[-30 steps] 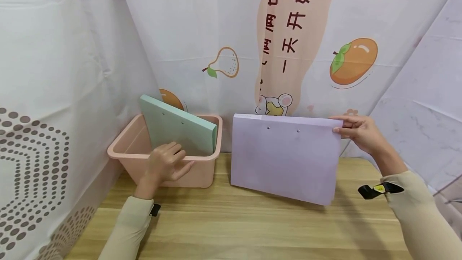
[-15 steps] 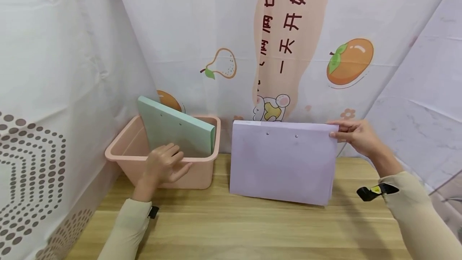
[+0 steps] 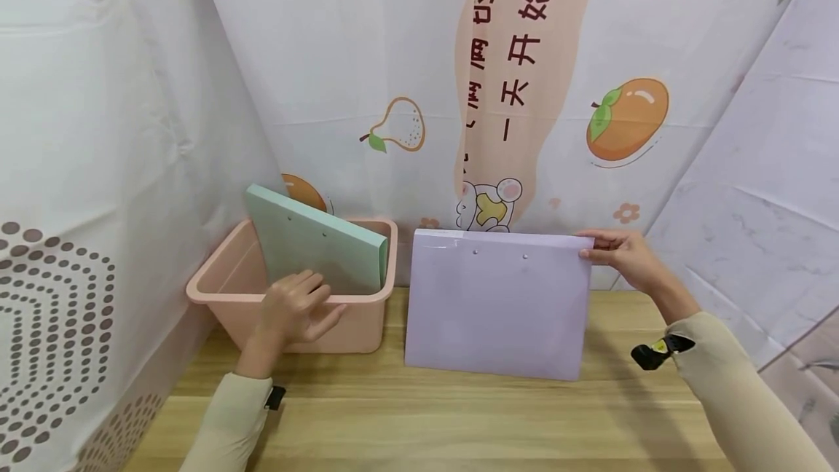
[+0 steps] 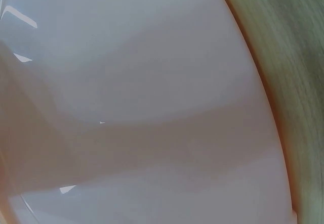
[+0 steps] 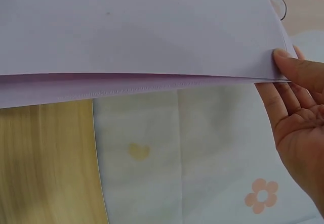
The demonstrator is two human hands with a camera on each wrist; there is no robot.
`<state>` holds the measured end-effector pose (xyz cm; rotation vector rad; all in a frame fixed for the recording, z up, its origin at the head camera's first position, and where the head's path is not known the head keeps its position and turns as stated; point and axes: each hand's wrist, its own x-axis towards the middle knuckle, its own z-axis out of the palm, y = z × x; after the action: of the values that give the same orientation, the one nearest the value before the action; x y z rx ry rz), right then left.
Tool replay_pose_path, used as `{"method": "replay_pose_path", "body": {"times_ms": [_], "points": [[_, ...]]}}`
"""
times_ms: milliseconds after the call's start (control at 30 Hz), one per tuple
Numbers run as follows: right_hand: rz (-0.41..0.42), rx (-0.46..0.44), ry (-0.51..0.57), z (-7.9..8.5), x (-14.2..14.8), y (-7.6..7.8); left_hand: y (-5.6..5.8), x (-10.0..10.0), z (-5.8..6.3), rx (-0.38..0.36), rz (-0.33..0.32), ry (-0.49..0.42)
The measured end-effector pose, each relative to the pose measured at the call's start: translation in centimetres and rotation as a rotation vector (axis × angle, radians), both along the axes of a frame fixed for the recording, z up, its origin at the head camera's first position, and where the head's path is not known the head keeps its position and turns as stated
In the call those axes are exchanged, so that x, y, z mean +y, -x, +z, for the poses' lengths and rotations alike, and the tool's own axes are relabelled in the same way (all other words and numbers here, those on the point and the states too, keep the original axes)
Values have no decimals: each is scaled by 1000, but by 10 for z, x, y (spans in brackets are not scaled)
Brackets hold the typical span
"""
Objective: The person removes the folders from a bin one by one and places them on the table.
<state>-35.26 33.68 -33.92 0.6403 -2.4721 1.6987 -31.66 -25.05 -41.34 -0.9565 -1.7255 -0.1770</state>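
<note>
A lavender file folder [image 3: 498, 304] stands on its edge just right of a pink plastic bin [image 3: 347, 330], with its spine and two rivets along the top. My right hand [image 3: 625, 257] pinches its upper right corner; in the right wrist view the thumb [image 5: 298, 72] lies on the cover and the fingers are behind. My left hand [image 3: 295, 308] is at the bin's front rim, fingers curled over it and thumb outside. Inside the bin leans a mint green file folder [image 3: 314, 246], its left end higher. The left wrist view shows the bin's glossy wall [image 4: 152, 92] up close.
A wooden table [image 3: 406, 421] lies under everything. A white curtain [image 3: 328, 42] printed with fruit and lettering hangs close behind the bin and the folders, and more curtain [image 3: 79, 130] hangs at the left.
The lavender folder has come down a little, shifted left towards the bin and levelled out, my right hand moving with it. My left hand keeps its place at the bin's rim. The head view has tilted slightly.
</note>
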Motion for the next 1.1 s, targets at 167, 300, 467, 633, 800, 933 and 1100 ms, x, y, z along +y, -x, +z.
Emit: {"method": "replay_pose_path", "body": {"times_ms": [167, 300, 467, 633, 800, 933, 1100], "points": [[-26, -16, -21, -4, -6, 8, -1, 0, 1, 0, 0, 1], [-61, -29, -35, -7, -12, 14, -2, 0, 2, -14, 7, 8], [-78, -29, -30, -9, -19, 21, -3, 1, 3, -22, 11, 15], [-60, -24, -30, -12, -25, 24, -4, 1, 4, -33, 30, 26], [-49, -30, -65, -13, -29, 27, -3, -1, 4, -39, 45, 29], [-38, -36, -71, -15, -32, 29, -2, -1, 3, -26, 38, 26], [-35, -55, -71, -18, -33, 32, -2, 0, 3, -16, 23, 23]]}}
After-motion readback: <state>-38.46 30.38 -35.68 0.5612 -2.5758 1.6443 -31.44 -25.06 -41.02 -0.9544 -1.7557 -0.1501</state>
